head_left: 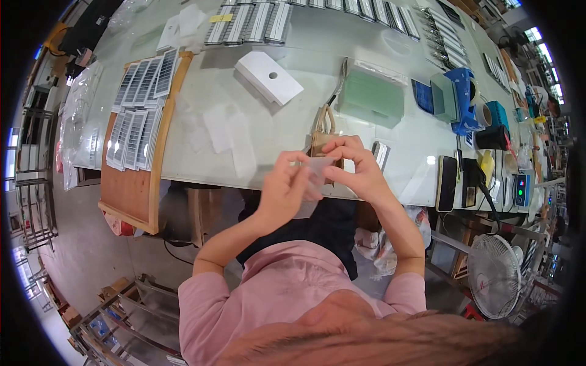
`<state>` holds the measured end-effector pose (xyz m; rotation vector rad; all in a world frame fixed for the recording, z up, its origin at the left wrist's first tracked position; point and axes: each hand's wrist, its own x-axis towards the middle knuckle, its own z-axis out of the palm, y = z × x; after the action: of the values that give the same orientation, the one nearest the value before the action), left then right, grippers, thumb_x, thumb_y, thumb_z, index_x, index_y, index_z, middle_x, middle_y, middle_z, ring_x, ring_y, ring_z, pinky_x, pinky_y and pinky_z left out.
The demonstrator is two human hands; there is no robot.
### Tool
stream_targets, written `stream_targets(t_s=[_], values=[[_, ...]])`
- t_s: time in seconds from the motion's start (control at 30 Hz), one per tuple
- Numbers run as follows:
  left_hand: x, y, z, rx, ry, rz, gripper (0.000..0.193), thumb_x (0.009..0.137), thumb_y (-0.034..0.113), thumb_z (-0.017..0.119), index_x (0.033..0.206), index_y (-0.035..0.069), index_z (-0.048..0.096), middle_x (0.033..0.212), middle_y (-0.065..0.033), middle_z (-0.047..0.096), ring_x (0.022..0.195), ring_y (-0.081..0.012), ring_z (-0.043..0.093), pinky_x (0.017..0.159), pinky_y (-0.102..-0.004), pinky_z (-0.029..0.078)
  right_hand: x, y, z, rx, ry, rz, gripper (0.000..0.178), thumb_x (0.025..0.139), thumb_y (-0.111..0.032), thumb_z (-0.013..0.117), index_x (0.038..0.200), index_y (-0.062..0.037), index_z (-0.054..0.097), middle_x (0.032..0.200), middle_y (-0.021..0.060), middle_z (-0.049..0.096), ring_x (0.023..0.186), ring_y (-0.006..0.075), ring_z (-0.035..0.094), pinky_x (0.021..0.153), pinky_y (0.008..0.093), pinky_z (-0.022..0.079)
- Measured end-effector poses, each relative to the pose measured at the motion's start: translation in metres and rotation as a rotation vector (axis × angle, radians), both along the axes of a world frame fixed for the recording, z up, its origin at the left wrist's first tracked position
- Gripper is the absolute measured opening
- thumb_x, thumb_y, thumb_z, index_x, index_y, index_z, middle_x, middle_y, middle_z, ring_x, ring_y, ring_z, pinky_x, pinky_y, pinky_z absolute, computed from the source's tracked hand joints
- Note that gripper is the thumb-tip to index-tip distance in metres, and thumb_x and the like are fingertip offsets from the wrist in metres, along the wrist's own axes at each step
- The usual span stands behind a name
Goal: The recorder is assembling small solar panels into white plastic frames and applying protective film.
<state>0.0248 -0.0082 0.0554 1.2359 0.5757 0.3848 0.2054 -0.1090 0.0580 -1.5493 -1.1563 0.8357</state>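
Note:
Just over the table's near edge, my left hand (282, 190) and my right hand (360, 169) pinch a small translucent sheet (315, 173) between their fingertips. Its lower part hangs down below my fingers. Partly hidden behind my hands is a brown fixture (321, 141) with a looped tan handle or cord (327, 119). To the right of my right hand lies a small dark and silver strip panel (381, 154). Farther back stands a stack of greenish clear plates (372, 97). Thin white sheets (231, 134) lie loosely to the left.
Striped panels (139, 85) lie in a wooden tray (152, 201) overhanging the table at left. A white box (268, 76) sits mid-table. Rows of panels (250, 23) line the back. At right are a blue tape holder (462, 97), a phone (447, 183) and a fan (494, 274).

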Motion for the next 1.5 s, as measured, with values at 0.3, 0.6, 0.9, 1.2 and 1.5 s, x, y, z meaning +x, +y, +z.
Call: stream_targets(t_s=[0.3, 0.6, 0.9, 1.2, 1.5], values=[[-0.033, 0.012, -0.053, 1.462, -0.139, -0.210, 0.050, 0.074, 0.006, 0.073, 0.123, 0.011, 0.064, 0.079, -0.0031, 0.058, 0.062, -0.0193, 0.057, 0.057, -0.0325, 0.049, 0.017, 0.004, -0.027, -0.036, -0.539, -0.312, 0.015, 0.072, -0.026, 0.081, 0.076, -0.0141, 0.072, 0.104, -0.0004, 0.062, 0.104, 0.0255, 0.047, 0.091, 0.0424, 0.029], [-0.015, 0.018, -0.062, 1.428, -0.309, -0.092, 0.027, 0.069, 0.010, 0.072, 0.096, 0.011, 0.070, 0.083, 0.0000, 0.056, 0.069, -0.0166, 0.056, 0.059, -0.0295, 0.046, 0.028, 0.010, -0.026, -0.117, -0.550, -0.326, 0.020, 0.073, -0.026, 0.082, 0.078, -0.0131, 0.067, 0.108, -0.0010, 0.059, 0.110, 0.0232, 0.045, 0.098, 0.0402, 0.027], [-0.009, 0.021, -0.055, 1.484, -0.237, -0.085, 0.027, 0.068, 0.010, 0.074, 0.094, 0.008, 0.068, 0.079, -0.0001, 0.053, 0.066, -0.0164, 0.054, 0.058, -0.0308, 0.044, 0.033, 0.021, -0.031, -0.126, -0.568, -0.329, 0.020, 0.073, -0.026, 0.081, 0.077, -0.0130, 0.067, 0.109, -0.0001, 0.058, 0.110, 0.0236, 0.045, 0.097, 0.0396, 0.027], [-0.010, 0.021, -0.058, 1.582, -0.241, -0.130, 0.031, 0.068, 0.010, 0.072, 0.099, 0.006, 0.068, 0.081, -0.0011, 0.053, 0.067, -0.0161, 0.053, 0.058, -0.0307, 0.043, 0.036, 0.014, -0.026, 0.015, -0.544, -0.479, 0.031, 0.074, -0.026, 0.079, 0.100, -0.0150, 0.068, 0.108, 0.0025, 0.060, 0.106, 0.0269, 0.047, 0.092, 0.0410, 0.032], [-0.013, 0.019, -0.062, 1.590, -0.279, -0.111, 0.029, 0.068, 0.006, 0.077, 0.096, 0.008, 0.072, 0.077, -0.0002, 0.052, 0.065, -0.0163, 0.051, 0.056, -0.0302, 0.040, 0.073, -0.084, -0.034, -0.240, -0.892, -0.432, 0.060, 0.067, -0.036, 0.085, 0.121, -0.0169, 0.068, 0.127, 0.0100, 0.055, 0.116, 0.0329, 0.043, 0.099, 0.0461, 0.034]])
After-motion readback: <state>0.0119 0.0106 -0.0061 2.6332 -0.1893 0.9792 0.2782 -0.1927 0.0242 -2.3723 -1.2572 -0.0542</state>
